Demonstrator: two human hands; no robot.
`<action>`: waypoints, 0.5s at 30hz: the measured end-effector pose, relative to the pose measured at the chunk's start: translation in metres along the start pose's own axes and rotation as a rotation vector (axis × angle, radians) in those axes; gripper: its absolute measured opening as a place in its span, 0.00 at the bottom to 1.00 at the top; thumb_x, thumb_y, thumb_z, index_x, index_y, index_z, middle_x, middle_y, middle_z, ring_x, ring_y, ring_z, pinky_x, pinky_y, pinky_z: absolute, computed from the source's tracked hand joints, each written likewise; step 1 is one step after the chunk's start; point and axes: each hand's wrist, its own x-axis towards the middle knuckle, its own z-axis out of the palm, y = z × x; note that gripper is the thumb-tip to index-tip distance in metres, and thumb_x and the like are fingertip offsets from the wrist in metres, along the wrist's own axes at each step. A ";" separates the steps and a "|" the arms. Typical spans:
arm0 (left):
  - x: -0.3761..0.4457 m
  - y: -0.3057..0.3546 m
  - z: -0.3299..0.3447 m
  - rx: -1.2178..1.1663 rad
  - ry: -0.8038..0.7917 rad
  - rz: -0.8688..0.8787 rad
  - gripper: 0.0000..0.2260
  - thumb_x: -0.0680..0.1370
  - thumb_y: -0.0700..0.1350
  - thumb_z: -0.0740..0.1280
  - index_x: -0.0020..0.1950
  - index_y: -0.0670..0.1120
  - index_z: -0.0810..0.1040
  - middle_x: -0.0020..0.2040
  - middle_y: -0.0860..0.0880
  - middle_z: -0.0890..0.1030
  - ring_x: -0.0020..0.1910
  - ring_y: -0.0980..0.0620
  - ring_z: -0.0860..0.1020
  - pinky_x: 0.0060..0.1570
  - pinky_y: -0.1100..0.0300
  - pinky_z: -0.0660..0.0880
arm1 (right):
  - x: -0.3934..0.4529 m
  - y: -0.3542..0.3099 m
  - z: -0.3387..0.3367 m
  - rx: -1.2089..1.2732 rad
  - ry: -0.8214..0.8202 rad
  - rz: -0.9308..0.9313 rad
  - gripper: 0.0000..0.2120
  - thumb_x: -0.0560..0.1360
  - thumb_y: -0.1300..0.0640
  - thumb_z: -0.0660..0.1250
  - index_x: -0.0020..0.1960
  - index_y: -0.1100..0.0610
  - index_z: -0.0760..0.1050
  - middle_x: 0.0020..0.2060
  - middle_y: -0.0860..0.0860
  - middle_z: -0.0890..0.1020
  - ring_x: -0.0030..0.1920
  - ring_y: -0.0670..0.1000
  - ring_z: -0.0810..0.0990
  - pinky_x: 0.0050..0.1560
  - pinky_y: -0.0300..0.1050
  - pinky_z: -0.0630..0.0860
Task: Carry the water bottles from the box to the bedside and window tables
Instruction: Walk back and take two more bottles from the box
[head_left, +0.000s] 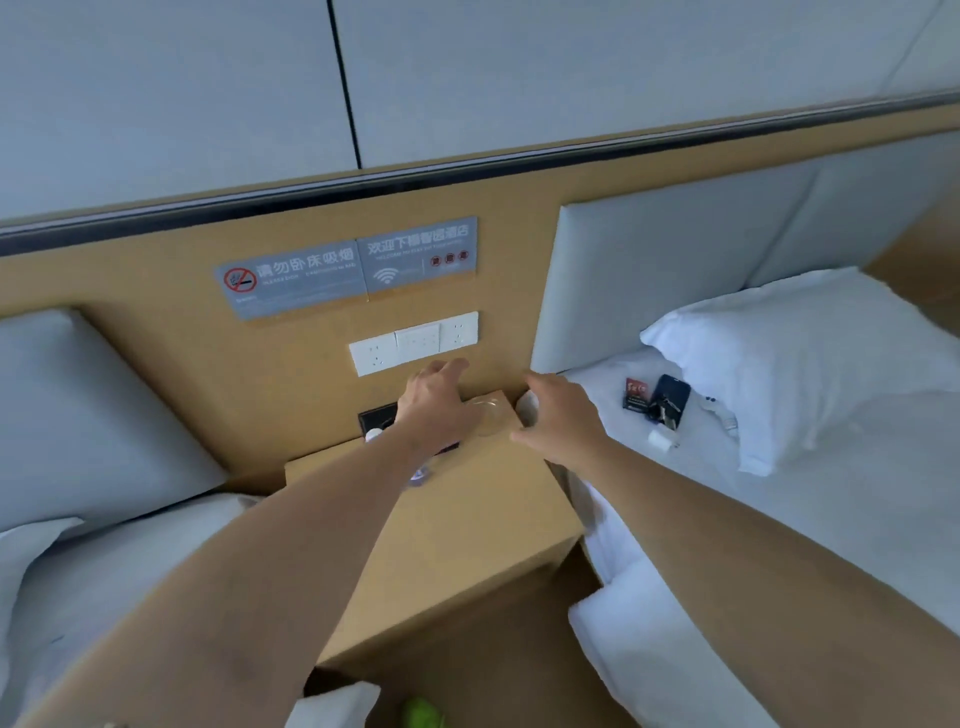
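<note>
While two beds flank it, the wooden worktop (467, 519) carries two clear water bottles at its back edge, against the wall panel. On the right bed (779, 519) lie a white pillow (810, 364), a dark phone (672, 395) with keys and a small red packet (636, 395). The left hand (434, 400) curls over one water bottle (488, 415) near the back right corner. The right hand (563, 415) grips the other bottle (527, 408) at that corner.
</note>
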 end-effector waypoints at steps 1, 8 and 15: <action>-0.005 0.021 0.009 0.012 -0.012 0.043 0.33 0.75 0.52 0.70 0.79 0.54 0.65 0.75 0.48 0.69 0.71 0.43 0.68 0.64 0.48 0.72 | -0.013 0.017 -0.012 -0.012 0.022 0.019 0.26 0.68 0.55 0.73 0.65 0.56 0.72 0.61 0.54 0.77 0.61 0.61 0.74 0.57 0.57 0.77; -0.082 0.190 0.095 0.031 -0.106 0.368 0.31 0.75 0.52 0.73 0.76 0.50 0.69 0.73 0.47 0.72 0.71 0.44 0.71 0.66 0.48 0.72 | -0.152 0.153 -0.093 -0.047 0.193 0.257 0.34 0.70 0.49 0.74 0.73 0.50 0.67 0.64 0.52 0.76 0.65 0.58 0.74 0.61 0.54 0.75; -0.197 0.364 0.211 0.004 -0.284 0.720 0.35 0.75 0.53 0.74 0.79 0.50 0.66 0.77 0.48 0.69 0.75 0.46 0.67 0.71 0.49 0.69 | -0.333 0.289 -0.148 -0.075 0.313 0.620 0.41 0.74 0.46 0.72 0.80 0.49 0.55 0.77 0.53 0.63 0.75 0.59 0.63 0.71 0.55 0.65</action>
